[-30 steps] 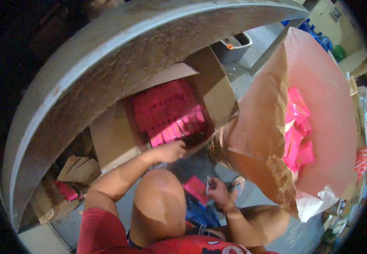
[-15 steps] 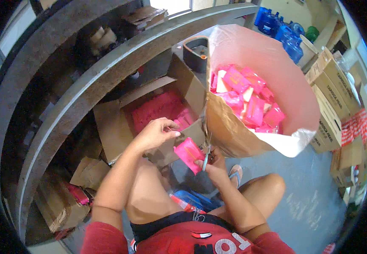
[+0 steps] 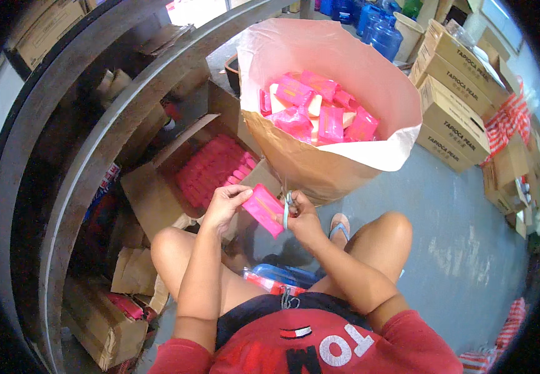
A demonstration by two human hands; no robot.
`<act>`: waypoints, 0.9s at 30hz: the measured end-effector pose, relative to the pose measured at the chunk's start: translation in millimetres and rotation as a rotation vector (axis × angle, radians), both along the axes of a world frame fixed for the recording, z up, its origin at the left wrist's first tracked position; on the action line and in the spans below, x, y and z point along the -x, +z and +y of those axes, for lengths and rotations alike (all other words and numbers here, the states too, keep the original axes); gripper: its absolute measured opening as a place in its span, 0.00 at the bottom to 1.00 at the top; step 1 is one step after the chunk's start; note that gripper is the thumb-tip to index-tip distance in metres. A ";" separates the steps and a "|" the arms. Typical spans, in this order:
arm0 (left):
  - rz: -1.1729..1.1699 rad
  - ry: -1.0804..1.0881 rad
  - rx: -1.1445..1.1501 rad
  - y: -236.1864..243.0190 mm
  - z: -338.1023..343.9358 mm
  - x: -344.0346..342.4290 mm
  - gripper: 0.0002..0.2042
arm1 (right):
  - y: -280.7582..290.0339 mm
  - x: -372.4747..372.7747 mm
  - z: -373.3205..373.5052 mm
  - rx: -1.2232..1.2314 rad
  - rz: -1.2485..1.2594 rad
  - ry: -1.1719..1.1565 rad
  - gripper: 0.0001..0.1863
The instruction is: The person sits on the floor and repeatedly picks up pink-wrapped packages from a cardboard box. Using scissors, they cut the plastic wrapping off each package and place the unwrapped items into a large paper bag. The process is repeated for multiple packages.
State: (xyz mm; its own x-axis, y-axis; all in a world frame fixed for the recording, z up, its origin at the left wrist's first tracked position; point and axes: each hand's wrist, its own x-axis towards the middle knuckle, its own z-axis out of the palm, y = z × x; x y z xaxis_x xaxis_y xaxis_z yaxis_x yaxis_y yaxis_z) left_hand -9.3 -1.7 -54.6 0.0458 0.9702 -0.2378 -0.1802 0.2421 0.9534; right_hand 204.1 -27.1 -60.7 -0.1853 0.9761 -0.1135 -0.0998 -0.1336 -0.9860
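A flat pink packet [image 3: 264,212] is held in front of me between my two hands. My left hand [image 3: 222,206] pinches its upper left corner between thumb and fingers. My right hand [image 3: 303,219] is closed on a pair of scissors [image 3: 287,213] with pale blue handles, blades pointing away from me; its thumb lies at the packet's right edge. Just beyond my left hand, an open cardboard box [image 3: 151,193] contains rows of pink packets [image 3: 211,171]. Beyond my right hand stands a big paper sack [image 3: 307,165], white inside, with loose pink packets [image 3: 329,124] in it.
A metal beam [image 3: 105,121] of a shelf curves along the left. Tapioca-type cartons [image 3: 451,124] are stacked at the right, and blue water jugs [image 3: 382,37] stand at the back. Another cardboard box [image 3: 105,330] lies at lower left. Below my hands is a blue item [image 3: 279,274].
My left hand has come from the edge of the box to the packet and now grips its corner. My right hand still has the scissors. The whole view has shifted.
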 end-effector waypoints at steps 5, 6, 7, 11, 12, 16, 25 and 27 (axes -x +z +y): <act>0.309 0.141 -0.131 -5.6 0.9 -14.6 0.04 | -7.8 -2.6 5.0 0.004 0.027 0.044 0.23; 0.381 0.142 -0.198 -3.2 -0.4 -16.2 0.03 | -9.2 -2.8 8.1 0.025 0.036 0.066 0.22; 0.454 0.142 -0.264 0.8 -2.1 -16.0 0.03 | -10.2 -3.4 11.0 0.063 0.036 0.092 0.22; 0.869 -0.040 -0.579 18.1 -10.5 -13.2 0.04 | -11.6 -8.0 21.3 0.113 0.053 0.070 0.23; 0.862 -0.076 -0.602 19.8 -12.7 -14.6 0.05 | -11.7 -8.1 22.4 0.027 0.069 0.047 0.22; 0.903 -0.216 -0.664 13.4 -16.7 -24.4 0.04 | -9.9 -12.0 23.2 -0.043 0.117 0.186 0.19; 0.936 -0.249 -0.483 -1.6 -18.6 -28.6 0.05 | -2.7 -16.5 19.7 -0.315 -0.314 0.185 0.20; 0.834 -0.260 -0.480 -2.4 -18.7 -29.4 0.05 | -5.4 -13.7 19.2 -0.275 -0.268 0.127 0.19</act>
